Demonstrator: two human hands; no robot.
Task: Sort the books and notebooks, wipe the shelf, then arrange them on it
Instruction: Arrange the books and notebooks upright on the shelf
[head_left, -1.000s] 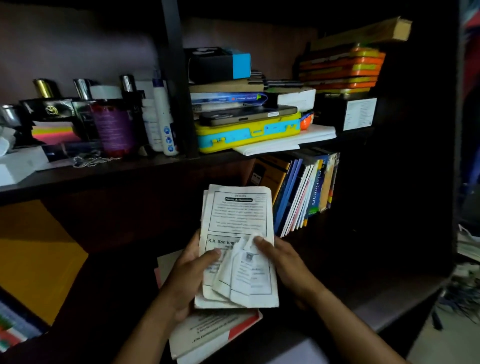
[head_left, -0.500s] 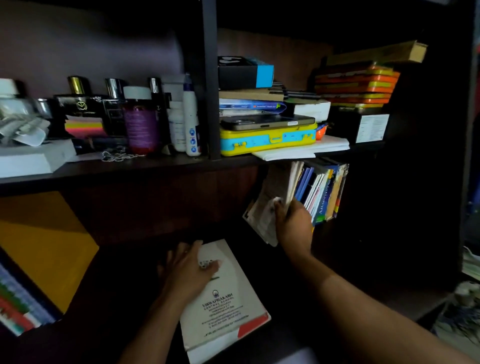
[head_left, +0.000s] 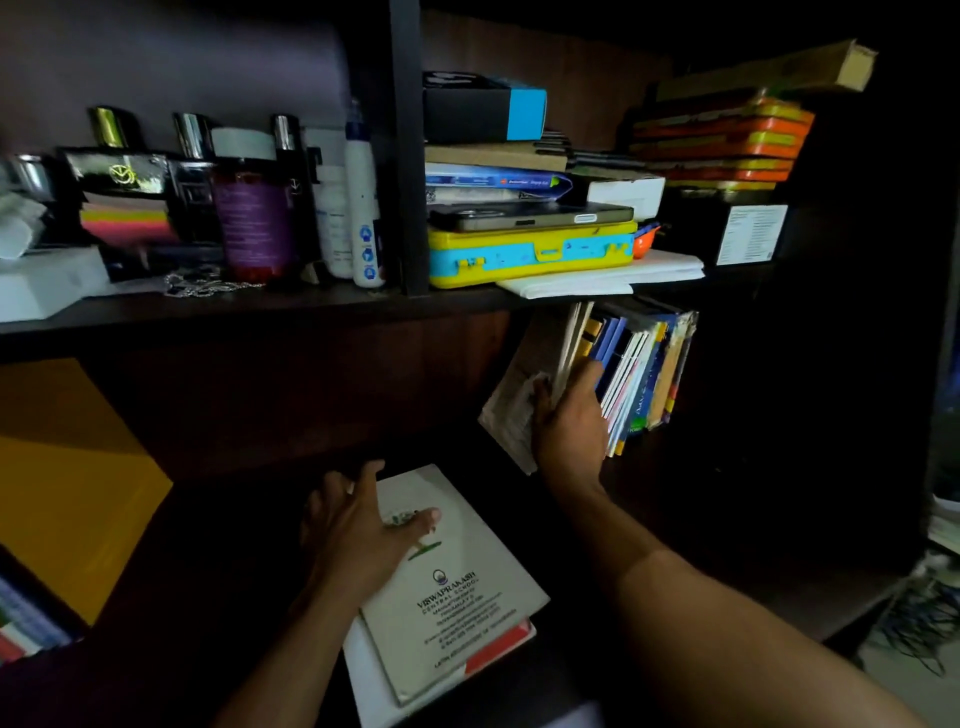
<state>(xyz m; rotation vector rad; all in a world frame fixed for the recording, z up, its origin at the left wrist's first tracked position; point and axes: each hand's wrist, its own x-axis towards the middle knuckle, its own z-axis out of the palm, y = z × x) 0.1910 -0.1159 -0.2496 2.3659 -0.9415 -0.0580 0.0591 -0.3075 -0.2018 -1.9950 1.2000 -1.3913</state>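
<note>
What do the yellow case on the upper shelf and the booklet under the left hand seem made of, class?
Yellow case: probably moulded plastic, glossy, with blue latches. Booklet: paper or thin card, matte, printed cover, thin flat edges, left hand resting on it.

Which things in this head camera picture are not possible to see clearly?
- Head view: the tops of the standing books are hidden by the shelf board.
- The thin booklets are partly covered by the right hand.
- The dark shelf back is lost in shadow.
- The small print on the white notebook is blurred.
</note>
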